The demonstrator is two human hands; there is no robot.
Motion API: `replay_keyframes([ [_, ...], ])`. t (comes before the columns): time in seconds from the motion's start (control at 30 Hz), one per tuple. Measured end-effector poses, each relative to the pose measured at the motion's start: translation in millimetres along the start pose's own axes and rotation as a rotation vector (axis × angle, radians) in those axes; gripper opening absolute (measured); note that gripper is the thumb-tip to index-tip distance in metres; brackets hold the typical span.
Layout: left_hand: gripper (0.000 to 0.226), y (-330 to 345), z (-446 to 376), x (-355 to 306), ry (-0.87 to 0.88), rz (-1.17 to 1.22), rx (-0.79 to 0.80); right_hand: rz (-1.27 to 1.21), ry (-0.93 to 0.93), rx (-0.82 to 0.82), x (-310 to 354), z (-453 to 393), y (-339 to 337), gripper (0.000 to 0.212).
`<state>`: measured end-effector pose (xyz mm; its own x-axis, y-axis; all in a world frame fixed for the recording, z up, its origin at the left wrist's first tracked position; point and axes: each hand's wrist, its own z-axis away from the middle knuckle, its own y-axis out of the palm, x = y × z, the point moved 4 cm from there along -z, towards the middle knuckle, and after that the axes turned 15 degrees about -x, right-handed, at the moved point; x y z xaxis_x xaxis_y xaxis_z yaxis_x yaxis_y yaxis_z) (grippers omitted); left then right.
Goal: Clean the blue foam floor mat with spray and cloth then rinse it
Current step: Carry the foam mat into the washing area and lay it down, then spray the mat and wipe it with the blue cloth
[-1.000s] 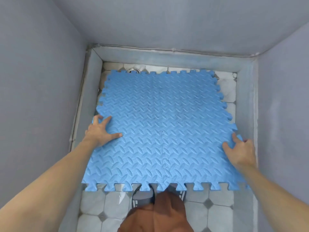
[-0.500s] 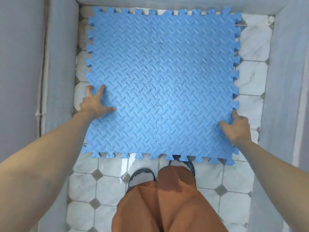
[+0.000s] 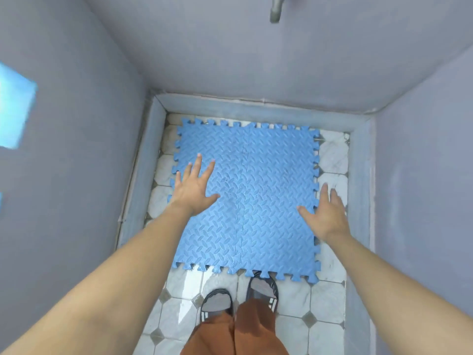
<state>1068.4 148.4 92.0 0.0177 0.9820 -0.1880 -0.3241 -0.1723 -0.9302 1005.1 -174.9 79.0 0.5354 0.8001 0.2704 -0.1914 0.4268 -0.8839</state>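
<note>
Blue foam floor mat (image 3: pixel 245 201): four interlocking tiles with toothed edges and a raised tread pattern, lying flat on the tiled floor (image 3: pixel 330 155) of a narrow walled bay. Its far edge sits close to the low grey curb (image 3: pixel 256 108) at the back wall; its near edge ends just ahead of the person's feet. Faint dark marks show near the middle seam. Placement reads as deliberate: tread side up and under the tap, so the surface can be sprayed, wiped and later rinsed where water drains.

Left hand (image 3: pixel 193 188): fingers straight and spread, holding nothing, over the mat's left part. Whether the palm touches the foam or hovers above it cannot be told.

Right hand (image 3: pixel 326 213): fingers extended and relaxed, empty, at the mat's right edge, partly over the bare tile. Contact likewise unclear. Both hands look like a release posture, the mat left to lie where it is.

Tap (image 3: pixel 276 10): grey spout high on the back wall, above the mat's far side; no water visible.

Sandals (image 3: pixel 217 302): dark straps, one at the mat's near edge, the other just behind it on wet-looking tile.

Trousers (image 3: pixel 235 334): rust-orange, bottom of view.

Spray bottle and cloth: not in view. Judgement: cleaning proper is not yet begun; fetching these is the likely next need.
</note>
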Motion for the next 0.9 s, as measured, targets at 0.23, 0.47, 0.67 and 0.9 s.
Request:
replay_keyframes([
  [0.23,0.077,-310.3,1.2,-79.3,0.069,0.313,-0.622,-0.508,-0.106,-0.407,161.8,21.5,-291.7,0.103],
  [0.47,0.068,-561.3,-22.7,-139.0,0.226,0.338,-1.112,-0.657,-0.363,-0.814,283.5,39.9,-535.3,0.099],
  [0.67,0.081,-593.6,-102.5,-183.1,0.388,-0.236,-0.745,-0.856,-0.363,-0.842,356.5,-21.3,-622.6,0.113],
  [0.9,0.101,-535.3,-161.3,-182.7,0.233,-0.413,-0.603,-0.975,-0.412,-0.935,365.1,-91.6,-633.7,0.046],
])
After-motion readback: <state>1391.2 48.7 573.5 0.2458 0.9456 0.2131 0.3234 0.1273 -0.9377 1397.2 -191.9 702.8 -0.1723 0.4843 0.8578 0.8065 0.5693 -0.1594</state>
